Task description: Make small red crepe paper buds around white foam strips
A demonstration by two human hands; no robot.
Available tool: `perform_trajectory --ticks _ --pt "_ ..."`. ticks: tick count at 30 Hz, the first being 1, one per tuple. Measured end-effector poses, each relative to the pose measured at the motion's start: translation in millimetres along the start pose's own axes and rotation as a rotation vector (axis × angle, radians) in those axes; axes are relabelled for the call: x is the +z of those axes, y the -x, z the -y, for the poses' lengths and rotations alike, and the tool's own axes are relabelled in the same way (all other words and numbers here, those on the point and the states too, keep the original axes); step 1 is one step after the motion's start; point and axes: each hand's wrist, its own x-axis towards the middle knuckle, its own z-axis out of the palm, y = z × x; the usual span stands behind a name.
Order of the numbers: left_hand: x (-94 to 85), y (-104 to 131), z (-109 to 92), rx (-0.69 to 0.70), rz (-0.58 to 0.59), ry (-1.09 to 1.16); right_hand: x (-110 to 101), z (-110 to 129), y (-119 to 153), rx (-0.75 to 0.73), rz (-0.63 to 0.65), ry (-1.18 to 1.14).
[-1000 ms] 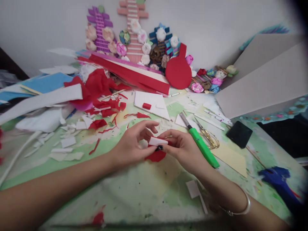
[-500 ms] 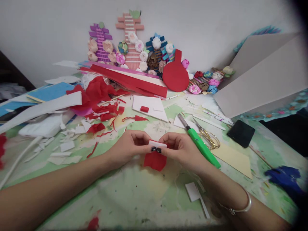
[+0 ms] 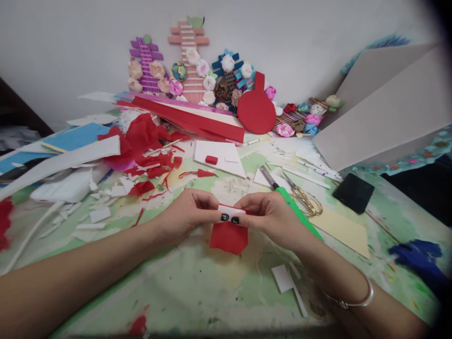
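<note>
Between both hands, above the paint-stained table (image 3: 169, 292), a small white foam strip (image 3: 231, 210) lies along the top of a piece of red paper (image 3: 229, 239). My left hand (image 3: 192, 212) pinches the left end, thumb in front and fingers behind. From the other side my right hand (image 3: 266, 212) pinches the right end in the same way. The two thumb tips almost meet on the white strip, and the paper's lower part hangs below them. A small red-wrapped block (image 3: 211, 160) rests on a white foam board (image 3: 226, 153) beyond the hands.
Right of my hands are a green craft knife (image 3: 300, 214), gold-handled scissors (image 3: 305, 200) and a black flat object (image 3: 353, 193). Red paper scraps (image 3: 153, 162) and white offcuts (image 3: 100, 215) litter the left. Several flower-decorated guitar-shaped crafts (image 3: 192, 70) and a red paddle-shaped cutout (image 3: 256, 112) stand behind.
My thumbs have moved slightly apart along the white strip, showing more of it. The red paper now hangs a little lower and wider. Both hands keep their pinch.
</note>
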Motion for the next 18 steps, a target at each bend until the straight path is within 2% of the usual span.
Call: perform_trajectory --ticks 7,10,18 --pt "-2.8 -2.2 -1.6 0.059 -0.007 -0.109 -2.9 -5.2 -1.3 -0.014 -0.019 0.073" --pt "-2.8 -3.4 1.5 0.059 0.011 -0.065 -2.5 -6.1 -0.9 -0.024 -0.037 0.118" --pt "-0.1 0.1 -0.8 0.087 -0.06 -0.098 -1.5 -7.5 -2.1 -0.033 -0.037 0.062"
